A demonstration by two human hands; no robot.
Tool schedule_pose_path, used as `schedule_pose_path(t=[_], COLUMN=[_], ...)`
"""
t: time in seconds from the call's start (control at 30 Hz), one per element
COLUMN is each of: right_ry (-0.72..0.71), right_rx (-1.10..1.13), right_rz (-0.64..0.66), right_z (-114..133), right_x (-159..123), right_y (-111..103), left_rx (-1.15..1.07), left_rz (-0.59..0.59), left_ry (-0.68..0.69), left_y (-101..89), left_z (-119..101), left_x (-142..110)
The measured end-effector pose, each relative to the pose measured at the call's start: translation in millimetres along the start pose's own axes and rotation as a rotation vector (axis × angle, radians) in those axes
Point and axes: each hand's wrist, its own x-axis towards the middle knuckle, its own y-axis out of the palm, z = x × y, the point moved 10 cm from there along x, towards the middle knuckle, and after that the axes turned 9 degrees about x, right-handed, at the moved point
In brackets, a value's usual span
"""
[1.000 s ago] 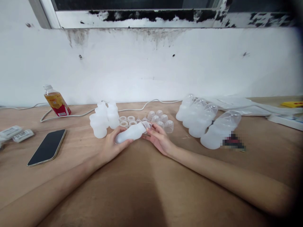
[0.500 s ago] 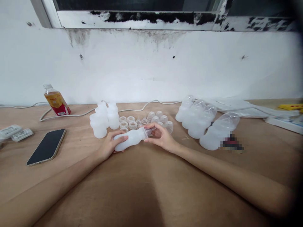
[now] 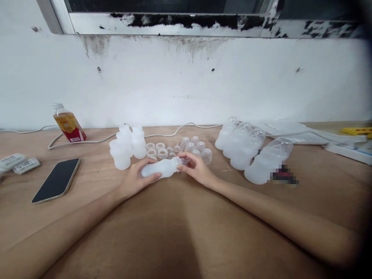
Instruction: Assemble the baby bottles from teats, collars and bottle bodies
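Note:
My left hand (image 3: 134,176) is wrapped round the body of a frosted white baby bottle (image 3: 164,168), which lies tilted on its side with its neck to the right. Thumb and fingers of my right hand (image 3: 201,169) close on the ring (image 3: 177,163) at the bottle's neck, where a clear teat pokes out, partly hidden by the fingers. Just behind the bottle are several white screw rings (image 3: 162,153), a few clear teats (image 3: 177,148) and several clear dome caps (image 3: 200,146). Open bottles (image 3: 120,155) stand behind my left hand.
Several capped bottles (image 3: 257,170) stand at the right, beside a pixelated dark patch. To the left are a phone (image 3: 56,180), a drink bottle (image 3: 69,126) and small white packs (image 3: 26,165). A white cable (image 3: 99,142) runs along the wall.
The bottle has turned slightly more level. My right fingers have closed in round the ring at its neck, and my left thumb has slid along the bottle's body.

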Motion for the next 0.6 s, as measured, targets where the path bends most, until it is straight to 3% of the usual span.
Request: schedule_pose_path(t=[0.13, 0.23, 0.37, 0.6], right_ry=[0.078, -0.025, -0.164, 0.028], right_rx=[0.016, 0.041, -0.033, -0.240], right_rz=[-0.024, -0.014, 0.098, -0.033], right_z=[-6, 12, 29, 4], right_x=[-1, -3, -7, -2], right_y=[3, 6, 17, 2], left_rx=[0.110, 0.091, 0.038, 0.098], left_rz=[-0.059, -0.081, -0.070, -0.040], left_ry=[0.089, 0.046, 0.004, 0.112], left_y=[-3.8, -6.1, -5.5, -1.7], left_z=[-9, -3, 5, -8], left_x=[-2, 0, 3, -2])
